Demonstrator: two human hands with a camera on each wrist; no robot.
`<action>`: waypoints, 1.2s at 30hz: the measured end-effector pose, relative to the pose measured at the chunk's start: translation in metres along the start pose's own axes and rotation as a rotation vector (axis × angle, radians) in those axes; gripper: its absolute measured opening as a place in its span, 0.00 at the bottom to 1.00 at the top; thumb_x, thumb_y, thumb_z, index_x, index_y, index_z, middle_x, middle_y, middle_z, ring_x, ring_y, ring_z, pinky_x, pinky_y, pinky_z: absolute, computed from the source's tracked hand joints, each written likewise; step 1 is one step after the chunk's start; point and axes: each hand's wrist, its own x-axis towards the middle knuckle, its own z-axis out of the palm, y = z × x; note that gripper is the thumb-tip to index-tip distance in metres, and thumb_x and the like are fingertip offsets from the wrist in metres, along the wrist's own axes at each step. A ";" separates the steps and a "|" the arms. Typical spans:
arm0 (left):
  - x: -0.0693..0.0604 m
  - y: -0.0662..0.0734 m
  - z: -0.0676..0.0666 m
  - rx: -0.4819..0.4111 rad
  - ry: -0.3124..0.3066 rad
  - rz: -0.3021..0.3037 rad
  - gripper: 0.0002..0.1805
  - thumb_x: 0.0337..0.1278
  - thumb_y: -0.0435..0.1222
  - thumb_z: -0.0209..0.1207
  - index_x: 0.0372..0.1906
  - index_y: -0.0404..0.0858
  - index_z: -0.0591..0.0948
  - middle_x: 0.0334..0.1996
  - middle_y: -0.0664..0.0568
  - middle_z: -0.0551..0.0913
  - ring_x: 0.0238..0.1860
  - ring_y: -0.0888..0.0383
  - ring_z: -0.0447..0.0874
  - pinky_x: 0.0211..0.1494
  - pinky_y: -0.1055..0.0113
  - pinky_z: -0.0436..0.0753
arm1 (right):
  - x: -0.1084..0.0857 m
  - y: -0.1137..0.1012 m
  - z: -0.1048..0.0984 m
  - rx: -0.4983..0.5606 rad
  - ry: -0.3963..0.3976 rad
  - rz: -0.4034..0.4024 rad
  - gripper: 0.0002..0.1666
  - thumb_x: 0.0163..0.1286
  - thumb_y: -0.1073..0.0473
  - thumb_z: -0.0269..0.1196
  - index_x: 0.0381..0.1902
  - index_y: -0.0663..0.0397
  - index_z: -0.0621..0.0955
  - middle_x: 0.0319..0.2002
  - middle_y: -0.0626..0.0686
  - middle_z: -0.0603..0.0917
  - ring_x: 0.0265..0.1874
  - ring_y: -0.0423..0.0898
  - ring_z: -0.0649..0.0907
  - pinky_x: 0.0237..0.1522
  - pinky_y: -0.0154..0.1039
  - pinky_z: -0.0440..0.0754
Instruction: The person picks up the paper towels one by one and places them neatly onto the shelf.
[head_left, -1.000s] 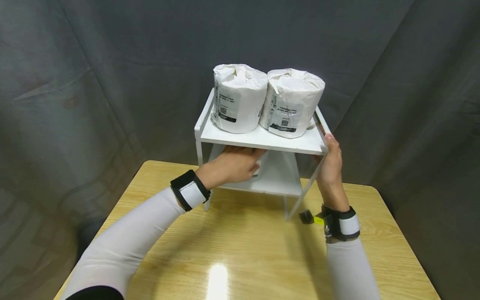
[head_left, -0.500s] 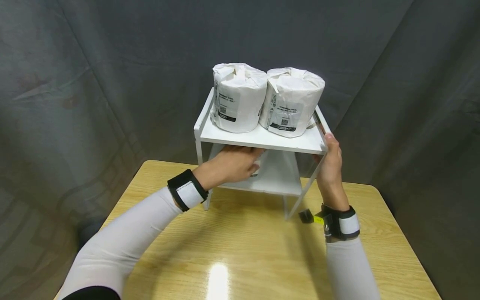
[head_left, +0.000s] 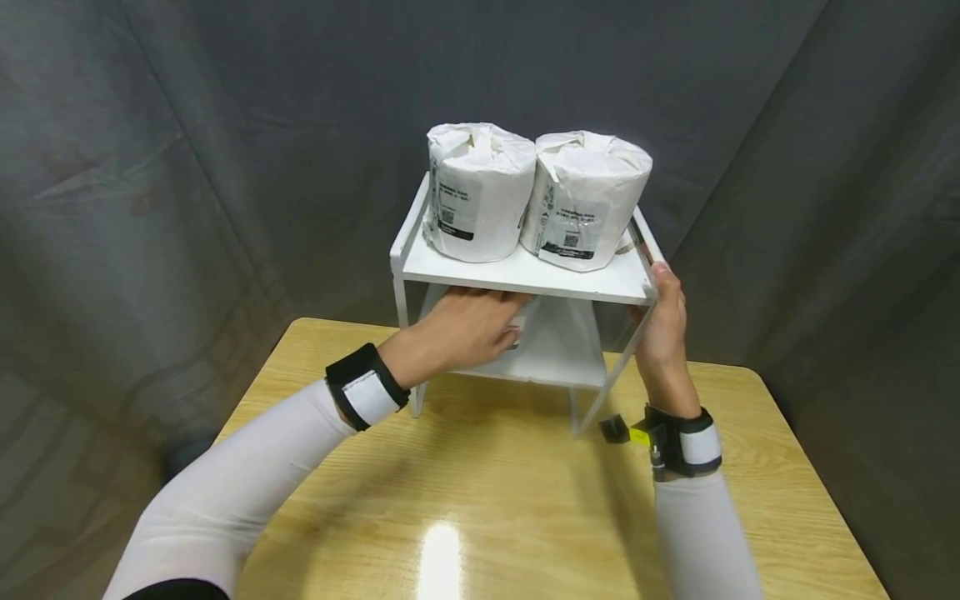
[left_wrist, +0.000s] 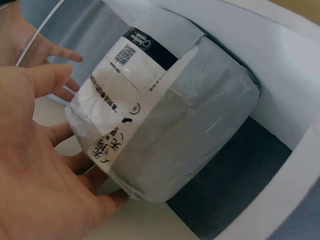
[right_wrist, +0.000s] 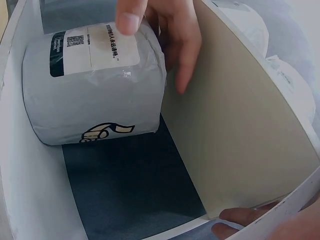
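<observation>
In the head view my left hand [head_left: 472,327] reaches between the boards of a white two-tier shelf [head_left: 562,362]. Beside it, mostly hidden there, a paper-wrapped toilet roll [left_wrist: 185,110] stands on the lower board. Its printed label [right_wrist: 95,47] shows in both wrist views. My left fingers [left_wrist: 102,200] spread loosely over the roll's upper end. The thumb [right_wrist: 129,20] lies across the label side; whether it presses is unclear. My right hand [head_left: 663,325] grips the shelf's right side, thumb along the side rail, fingers beneath the upper board.
Two more wrapped rolls, a left one [head_left: 483,204] and a right one [head_left: 585,212], stand side by side on the upper board. The shelf is on a wooden table [head_left: 375,517]. Grey curtain [head_left: 337,100] hangs behind. A small black device [head_left: 615,429] projects from the right wristband.
My left wrist and forearm have drawn slightly left and down, while the left hand stays at much the same spot. The right hand keeps its grip; the whole view has shifted a little.
</observation>
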 end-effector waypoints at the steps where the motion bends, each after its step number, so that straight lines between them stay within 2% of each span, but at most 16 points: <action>1: -0.001 0.000 0.000 0.014 0.013 0.005 0.36 0.79 0.52 0.56 0.83 0.48 0.62 0.28 0.55 0.80 0.29 0.56 0.80 0.24 0.62 0.80 | 0.000 0.000 0.000 0.002 0.000 -0.002 0.38 0.84 0.45 0.41 0.82 0.60 0.63 0.83 0.58 0.62 0.81 0.52 0.61 0.83 0.56 0.46; 4: -0.006 0.000 0.001 0.052 0.057 0.026 0.37 0.77 0.53 0.58 0.83 0.48 0.62 0.41 0.50 0.85 0.40 0.51 0.84 0.36 0.57 0.85 | 0.000 0.000 0.000 0.003 0.001 -0.003 0.38 0.84 0.45 0.41 0.82 0.61 0.63 0.83 0.58 0.62 0.81 0.52 0.61 0.82 0.55 0.47; 7: -0.012 0.001 0.001 0.079 0.104 0.045 0.39 0.76 0.53 0.59 0.83 0.48 0.61 0.57 0.44 0.83 0.53 0.46 0.84 0.51 0.50 0.85 | 0.000 0.000 0.001 -0.004 0.006 -0.001 0.38 0.84 0.45 0.41 0.82 0.61 0.63 0.82 0.59 0.62 0.80 0.52 0.62 0.82 0.55 0.47; 11: -0.021 0.001 0.001 0.096 0.142 0.070 0.42 0.76 0.55 0.59 0.85 0.48 0.57 0.73 0.41 0.73 0.66 0.42 0.78 0.67 0.45 0.78 | 0.000 -0.001 0.001 -0.018 0.012 0.002 0.38 0.84 0.44 0.41 0.82 0.60 0.64 0.82 0.58 0.63 0.80 0.52 0.63 0.82 0.55 0.47; 15: -0.031 0.003 0.003 0.086 0.127 0.067 0.45 0.76 0.63 0.53 0.86 0.49 0.55 0.81 0.43 0.62 0.77 0.42 0.66 0.77 0.43 0.69 | 0.000 -0.002 0.001 -0.018 0.012 0.002 0.38 0.84 0.44 0.40 0.82 0.60 0.64 0.82 0.58 0.63 0.80 0.51 0.63 0.81 0.54 0.48; 18: -0.038 0.003 0.005 0.058 0.122 0.058 0.46 0.74 0.67 0.51 0.85 0.49 0.57 0.82 0.44 0.60 0.80 0.43 0.61 0.81 0.41 0.63 | -0.001 -0.002 0.001 -0.029 0.014 0.004 0.38 0.85 0.44 0.40 0.82 0.60 0.64 0.82 0.58 0.62 0.80 0.52 0.63 0.82 0.54 0.48; 21: -0.045 0.003 0.007 0.047 0.152 0.073 0.45 0.74 0.67 0.52 0.84 0.48 0.61 0.81 0.43 0.62 0.80 0.43 0.60 0.82 0.40 0.60 | -0.002 -0.003 0.001 -0.039 0.016 0.007 0.38 0.85 0.44 0.40 0.82 0.60 0.63 0.82 0.59 0.62 0.80 0.53 0.63 0.82 0.55 0.48; 27: -0.058 0.001 0.011 0.045 0.217 0.119 0.44 0.74 0.66 0.52 0.83 0.47 0.62 0.77 0.42 0.67 0.76 0.44 0.65 0.81 0.41 0.60 | -0.002 -0.003 0.001 -0.024 0.013 0.011 0.38 0.85 0.44 0.40 0.82 0.61 0.63 0.82 0.59 0.62 0.80 0.53 0.63 0.82 0.53 0.49; 36: -0.074 0.001 0.013 0.026 0.227 0.115 0.45 0.72 0.67 0.54 0.83 0.48 0.62 0.77 0.40 0.66 0.77 0.42 0.64 0.83 0.39 0.56 | -0.002 -0.004 0.001 -0.019 0.021 0.021 0.38 0.85 0.44 0.40 0.82 0.61 0.64 0.82 0.58 0.62 0.80 0.52 0.62 0.81 0.53 0.47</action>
